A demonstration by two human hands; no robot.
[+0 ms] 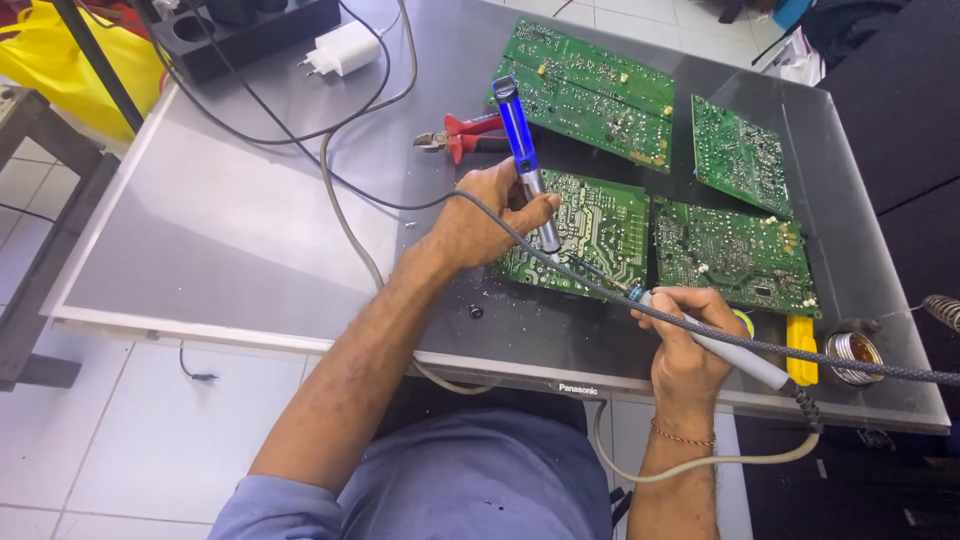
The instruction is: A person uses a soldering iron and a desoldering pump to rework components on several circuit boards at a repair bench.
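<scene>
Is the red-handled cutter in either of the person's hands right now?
No, the red-handled cutter lies on the table, while the left hand holds a blue desoldering pump and the right hand a soldering iron.

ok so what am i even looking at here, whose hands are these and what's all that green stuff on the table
One camera, worn on the person's head, looks down at their own two bare hands. The left hand holds a blue pen-shaped pump tool upright over a green circuit board. The right hand holds a soldering iron by its grey handle, tip towards the same board. Three more green boards lie on the grey work surface, along with red-handled cutters, a white plug adapter and a round tin.
</scene>
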